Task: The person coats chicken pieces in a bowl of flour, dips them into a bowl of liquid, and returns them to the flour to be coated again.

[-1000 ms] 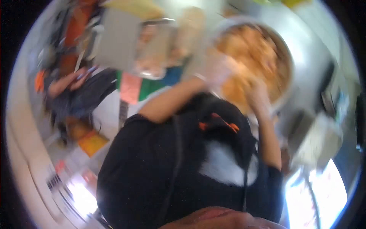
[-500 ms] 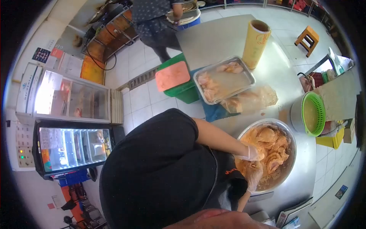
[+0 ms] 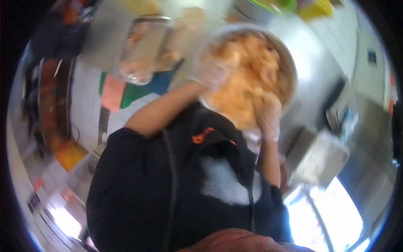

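Note:
A large metal bowl (image 3: 289,69) holds chicken pieces (image 3: 262,56) coated in orange marinade (image 3: 231,101). My left hand (image 3: 213,74), in a clear plastic glove, is at the bowl's left side, over the marinade. Motion smears its fingers. My right hand (image 3: 268,110), also gloved, reaches in at the lower right, its fingertips at the marinade. Blur hides whether either hand grips a piece.
Left of the bowl lies a metal tray (image 3: 147,48) with pale meat pieces, beside a plastic bag (image 3: 184,31). A green bin (image 3: 132,94) with a pink board (image 3: 112,93) stands beyond the table edge. A boxy metal container (image 3: 319,157) is at lower right.
The view has swung round, so the bowl now appears higher and further left. My hands have moved apart: the left at the bowl's left side, the right at its lower right.

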{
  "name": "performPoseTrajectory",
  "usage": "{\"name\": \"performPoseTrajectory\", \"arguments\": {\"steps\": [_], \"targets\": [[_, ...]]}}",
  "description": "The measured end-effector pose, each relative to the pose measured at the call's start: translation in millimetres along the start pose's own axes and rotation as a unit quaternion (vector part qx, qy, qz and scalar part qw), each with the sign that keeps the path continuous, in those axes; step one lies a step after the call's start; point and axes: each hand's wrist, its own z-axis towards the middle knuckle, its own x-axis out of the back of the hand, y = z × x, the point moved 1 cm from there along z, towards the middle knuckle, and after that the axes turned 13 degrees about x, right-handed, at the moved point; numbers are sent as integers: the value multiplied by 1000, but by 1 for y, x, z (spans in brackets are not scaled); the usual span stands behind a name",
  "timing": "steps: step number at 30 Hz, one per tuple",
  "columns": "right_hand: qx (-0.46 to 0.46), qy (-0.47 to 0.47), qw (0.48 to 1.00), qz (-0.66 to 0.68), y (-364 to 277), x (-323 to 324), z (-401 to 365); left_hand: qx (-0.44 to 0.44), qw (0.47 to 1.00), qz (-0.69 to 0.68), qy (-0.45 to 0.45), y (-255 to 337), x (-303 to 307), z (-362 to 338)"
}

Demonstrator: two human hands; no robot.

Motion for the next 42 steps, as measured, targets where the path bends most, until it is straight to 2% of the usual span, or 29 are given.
{"name": "performPoseTrajectory", "arguments": {"steps": [2, 3, 5, 6, 8, 9, 12, 14, 18, 20, 24, 26, 27, 29, 33, 35, 36, 37, 38, 39, 41, 42], "targets": [[-16, 5, 1000, 21, 0, 17, -6, -243, 957, -18, 155, -9, -23, 8], [-45, 10, 999, 14, 1, 25, -10, -266, 954, -22, 135, 4, -32, 13], [-69, 23, 993, 98, 5, 31, -6, -273, 940, 194, -66, 18, -38, 24], [-76, 30, 992, 98, 9, 29, -9, -280, 937, 198, -68, 24, -42, 22], [-47, -16, 993, 110, 17, 25, -12, -313, 941, 127, 36, 40, -51, 15], [-51, -12, 992, 112, 19, 23, -13, -316, 939, 130, 33, 44, -53, 14], [-62, 12, 991, 115, 19, 19, -14, -308, 942, 115, 65, 51, -58, 14], [-104, -4, 986, 127, 15, 22, -15, -188, 968, 163, 22, 53, -60, 18], [-63, 32, 993, 95, 27, 12, -25, -164, 957, 235, -45, 31, -52, 20], [-54, 25, 995, 78, 27, 8, -26, -136, 946, 270, -113, 26, -46, 15], [-60, 19, 996, 68, 27, 3, -27, -100, 957, 246, -115, 43, -10, -5], [-36, 11, 998, 50, 28, 4, -24, -28, 959, 226, -168, 53, 0, -10], [-36, 10, 998, 53, 28, 5, -24, -27, 959, 227, -170, 43, -12, -7], [-33, 4, 996, 87, 28, 7, -24, -96, 935, 288, -185, 20, -38, 2], [-49, 15, 988, 147, 30, 4, -28, -116, 924, 291, -218, 4, -39, 9], [-23, 35, 994, 97, 31, 3, -28, -275, 923, 243, -119, 0, -30, 10], [-27, 38, 994, 98, 30, 5, -27, -278, 921, 246, -122, 11, -16, 8], [-38, 32, 992, 111, 27, 8, -24, -158, 963, 79, -206, 20, 2, 8], [-49, 26, 991, 125, 25, 10, -24, -27, 955, -92, -279, 26, 11, 7], [-50, 26, 990, 127, 27, 7, -25, -26, 955, -89, -281, 29, 8, 6], [-29, 29, 992, 119, 34, 1, -25, -62, 962, 44, -261, 33, 2, 10], [-28, 29, 992, 119, 34, 3, -25, -62, 963, 43, -260, 28, -6, 12]]}}
